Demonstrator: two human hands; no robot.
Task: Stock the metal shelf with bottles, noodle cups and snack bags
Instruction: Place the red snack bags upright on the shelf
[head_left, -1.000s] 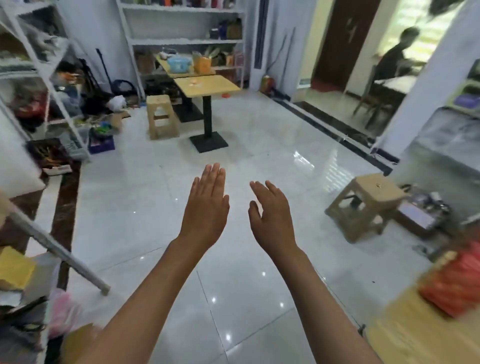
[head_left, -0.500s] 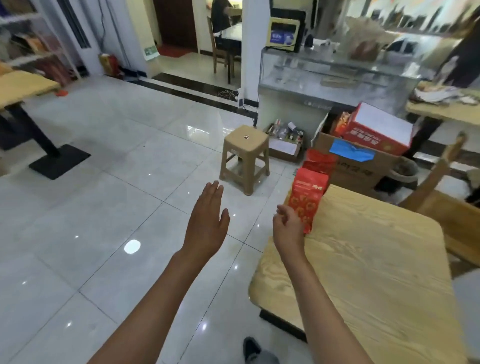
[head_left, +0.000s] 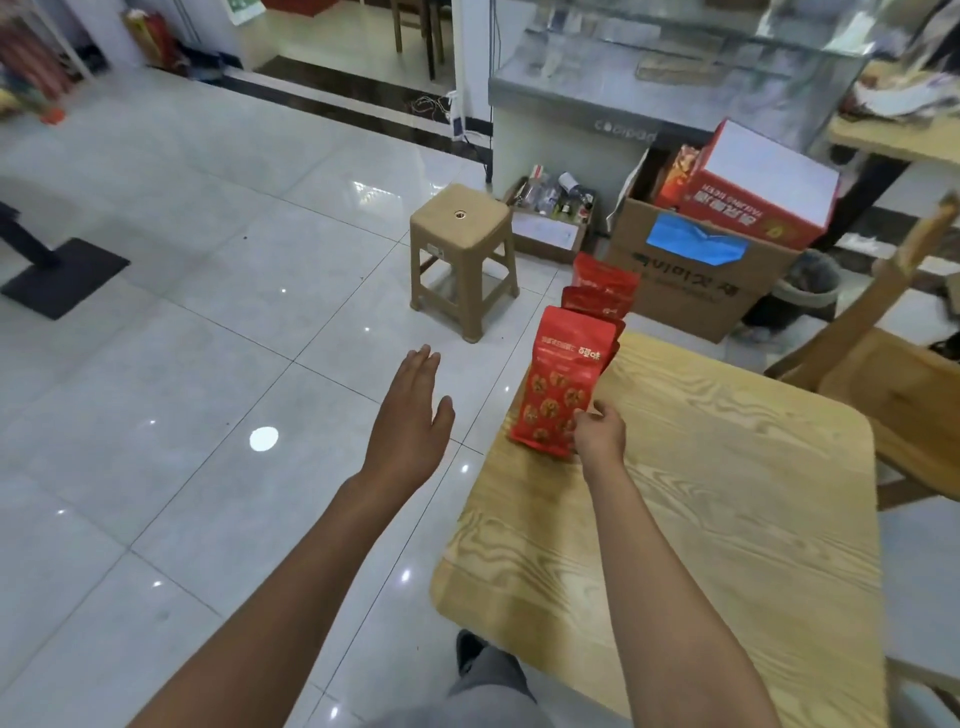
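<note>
Several red snack bags stand in a row at the far left corner of a light wooden table. My right hand grips the lower right edge of the nearest red snack bag, which leans a little to the left. More red bags stand behind it. Out over the floor to the left of the table, my left hand is flat, fingers apart, holding nothing. The metal shelf, bottles and noodle cups are out of view.
A tan plastic stool stands on the tiled floor beyond the table. A cardboard box with a red and white carton in it sits by a glass counter. A wooden chair is at right.
The view has swung right from the open floor to the wooden table. My right hand reached forward and closed on the nearest red bag. My left hand stayed flat and empty.
</note>
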